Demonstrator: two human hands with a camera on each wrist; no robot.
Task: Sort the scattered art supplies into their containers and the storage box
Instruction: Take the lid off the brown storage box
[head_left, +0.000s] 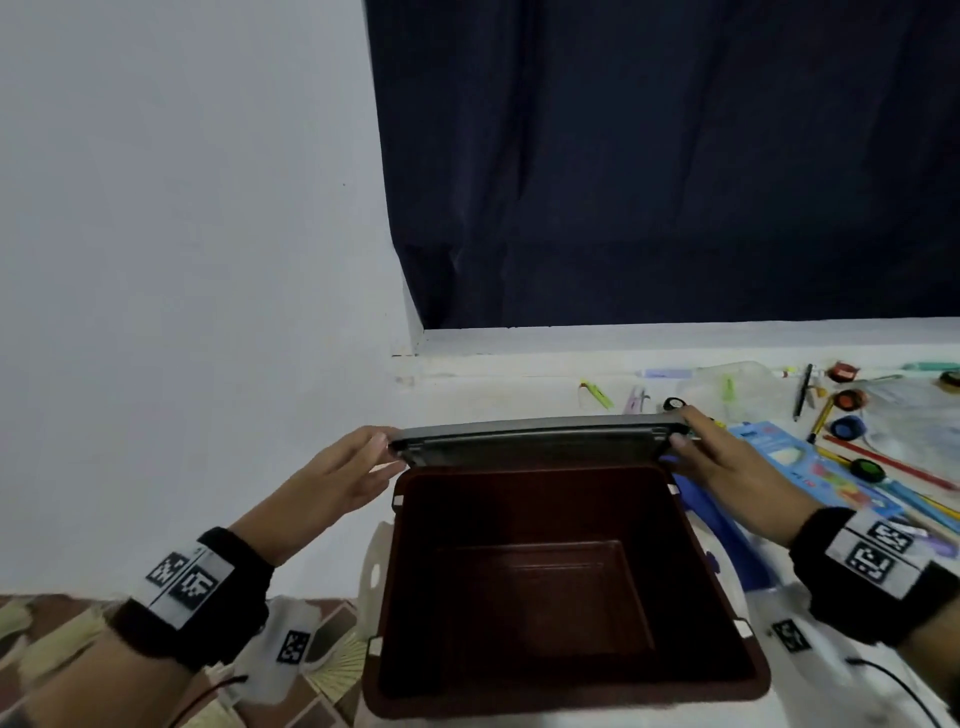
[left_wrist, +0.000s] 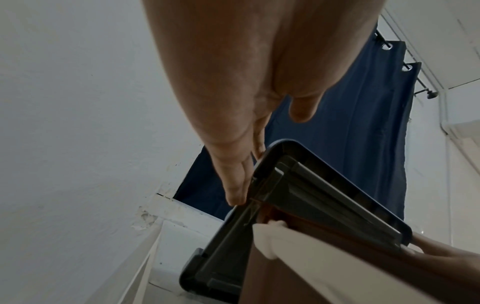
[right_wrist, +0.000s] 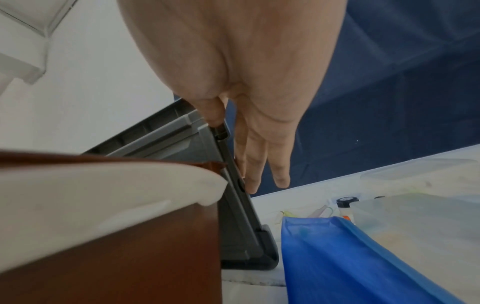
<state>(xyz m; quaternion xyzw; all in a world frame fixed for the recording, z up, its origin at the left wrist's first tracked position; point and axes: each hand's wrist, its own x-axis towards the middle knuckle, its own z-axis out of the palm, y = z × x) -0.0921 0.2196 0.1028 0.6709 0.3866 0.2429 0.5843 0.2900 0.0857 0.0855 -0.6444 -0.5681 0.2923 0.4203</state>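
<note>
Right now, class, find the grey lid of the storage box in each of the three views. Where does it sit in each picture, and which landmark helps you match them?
Head view: the grey lid stands on edge behind the open brown storage box, held at each end by the left hand and right hand.
Left wrist view: lower centre, underside showing.
Right wrist view: centre left, above the box rim.
Shared landmark: the dark blue curtain.

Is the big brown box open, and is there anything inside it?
Open and empty. The grey lid is off the storage box, held by the left hand and right hand, and only its bare floor shows.
</note>
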